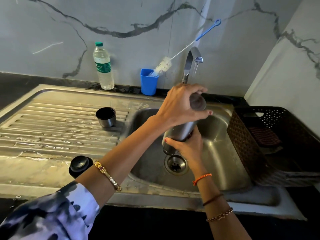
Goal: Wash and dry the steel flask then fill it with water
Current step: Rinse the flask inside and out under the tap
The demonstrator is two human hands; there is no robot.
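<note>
While gripped by left hand [180,104] and right hand [187,146], steel flask [183,129] mouth hidden | water bottle [103,66] label partly legible: "ture"

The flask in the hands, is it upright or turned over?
Turned over: the flask has its closed base up under the left hand, and its mouth points down into the sink.

Brushed steel flask [186,130], scuffed dull steel sink [218,153], clear plastic bottle [103,66], glossy veined marble wall [121,23].

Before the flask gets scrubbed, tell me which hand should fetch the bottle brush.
Left. The left hand grips the steel flask at its top, nearer the bottle brush in the blue cup; the right hand supports it below.
</note>
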